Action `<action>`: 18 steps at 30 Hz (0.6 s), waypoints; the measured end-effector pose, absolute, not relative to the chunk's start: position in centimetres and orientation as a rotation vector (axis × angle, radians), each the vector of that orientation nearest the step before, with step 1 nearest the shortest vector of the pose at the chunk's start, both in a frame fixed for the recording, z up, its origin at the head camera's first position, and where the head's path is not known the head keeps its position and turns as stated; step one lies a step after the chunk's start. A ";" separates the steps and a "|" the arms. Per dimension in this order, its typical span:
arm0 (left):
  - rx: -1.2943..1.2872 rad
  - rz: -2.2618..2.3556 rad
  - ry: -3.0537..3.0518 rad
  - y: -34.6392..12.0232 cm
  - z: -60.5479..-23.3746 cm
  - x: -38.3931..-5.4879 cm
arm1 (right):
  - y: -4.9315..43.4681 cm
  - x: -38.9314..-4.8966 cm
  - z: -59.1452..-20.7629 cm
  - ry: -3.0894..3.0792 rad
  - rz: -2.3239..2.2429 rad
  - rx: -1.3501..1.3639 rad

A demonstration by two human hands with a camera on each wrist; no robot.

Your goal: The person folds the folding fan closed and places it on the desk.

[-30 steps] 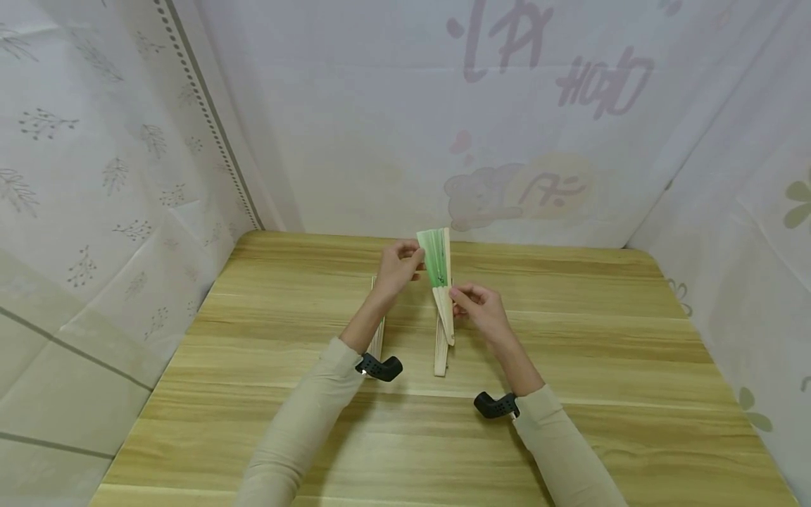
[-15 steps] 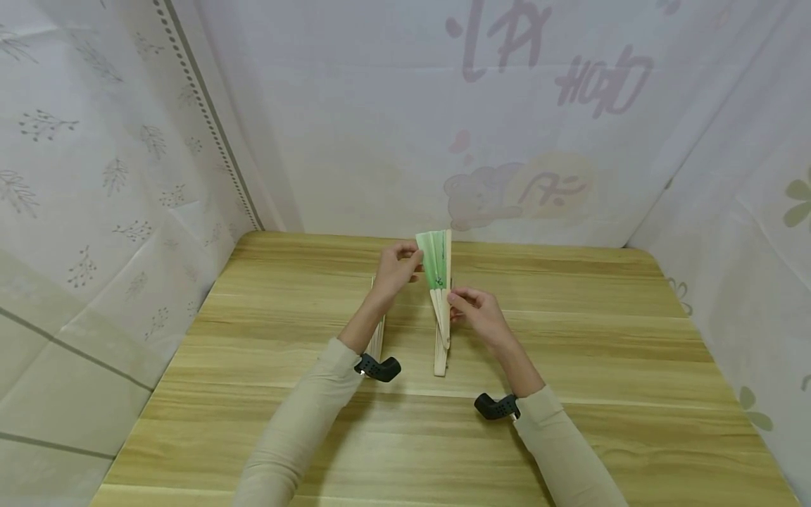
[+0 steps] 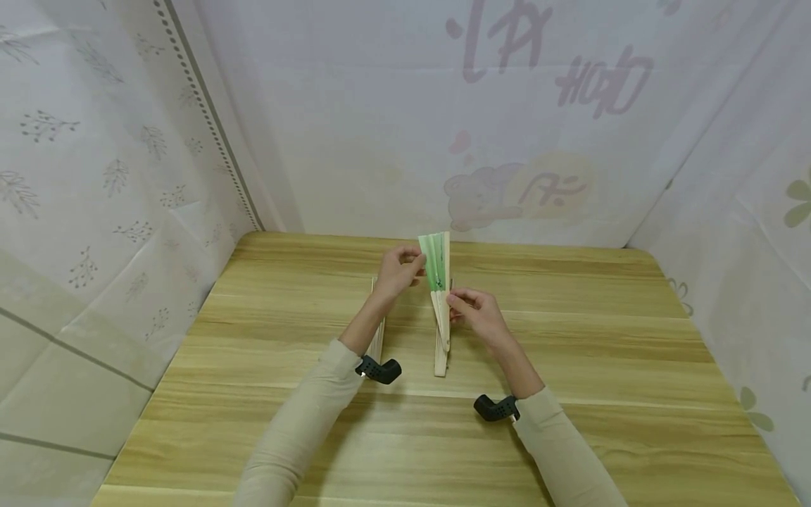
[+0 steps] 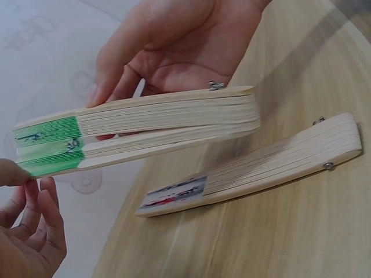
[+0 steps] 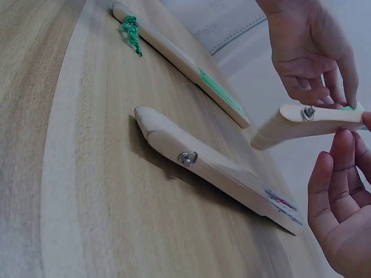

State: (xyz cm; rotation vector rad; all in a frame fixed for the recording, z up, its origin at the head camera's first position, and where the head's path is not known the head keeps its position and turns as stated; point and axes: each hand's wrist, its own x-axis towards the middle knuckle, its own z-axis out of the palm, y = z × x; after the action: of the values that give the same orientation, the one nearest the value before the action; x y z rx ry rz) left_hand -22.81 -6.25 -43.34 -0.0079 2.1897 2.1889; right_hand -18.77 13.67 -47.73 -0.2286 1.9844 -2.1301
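A folding fan with a green leaf (image 3: 434, 262) and pale wooden sticks (image 4: 168, 128) is held above the table, partly spread. My left hand (image 3: 400, 271) pinches the leaf's outer edge between thumb and fingers. My right hand (image 3: 480, 312) holds the outer stick on the other side, thumb in front. A small metal ring (image 5: 308, 112) sits at its pivot. Under it lies a closed folding fan (image 4: 272, 159) with a grey and red patterned leaf. Partly hidden behind my left forearm is another closed fan (image 5: 174, 58), with a green leaf and a green cord (image 5: 131, 33).
Both closed fans lie on a wood-grain table (image 3: 602, 338). A white printed curtain (image 3: 355, 127) hangs behind the table's far edge, with more patterned cloth on the left and right sides. Dark wrist cameras (image 3: 380, 369) are strapped over both sleeves.
The held fan has shifted slightly down, and its pivot end has moved a little to the left. My right hand has moved slightly left with it. Both hands keep their grip.
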 end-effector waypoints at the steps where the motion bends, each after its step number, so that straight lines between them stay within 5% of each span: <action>1: -0.005 2.181 2.187 -6.2 -43.4 -22.8 | 13.6 -18.8 -47.7 1.986 -2.129 -0.229; 18: 0.012 2.088 2.234 -5.8 -43.3 -22.7 | 13.7 -18.8 -47.9 2.047 -2.155 -0.253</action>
State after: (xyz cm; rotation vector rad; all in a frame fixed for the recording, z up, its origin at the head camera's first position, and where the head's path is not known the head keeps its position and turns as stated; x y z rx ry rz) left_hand -22.70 -5.84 -43.34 0.0124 2.2344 2.0877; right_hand -18.78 13.69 -47.90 -0.2529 2.0469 -2.1547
